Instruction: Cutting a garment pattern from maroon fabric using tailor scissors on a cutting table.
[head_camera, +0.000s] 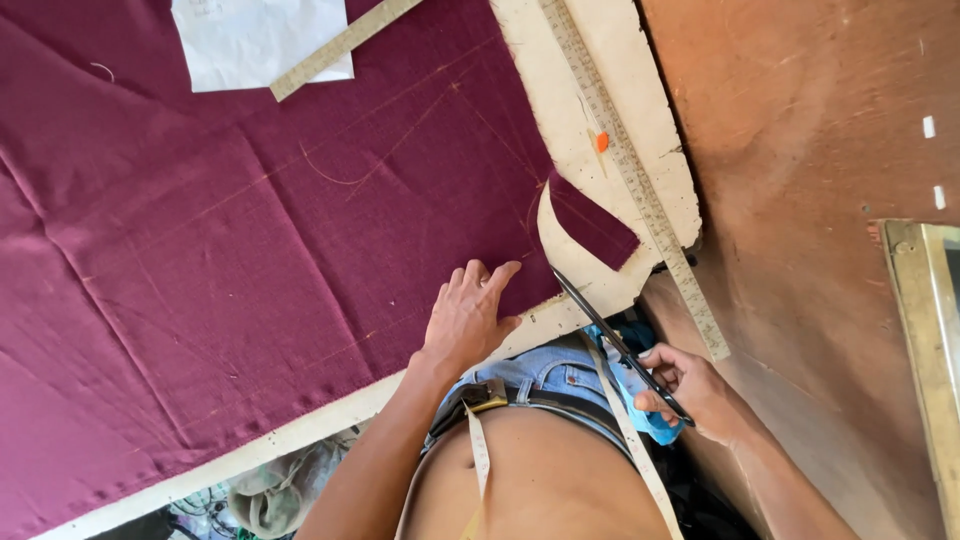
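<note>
A large maroon cloth (230, 250) with chalk lines lies spread on a pale worktable (590, 60). My left hand (468, 315) presses flat on the cloth near the table's front edge, fingers slightly apart. My right hand (690, 390) grips black scissors (610, 335), whose blades point at the cloth's edge. A curved cut runs into the cloth there, and a maroon flap (592, 222) lies partly separated beside it.
A long ruler (640, 190) lies along the table's right side with a small orange chalk piece (601, 142) next to it. Another ruler (340, 48) rests across a white paper (250, 40) at the top. A tape measure (480, 450) hangs over my waist. Brown floor lies to the right.
</note>
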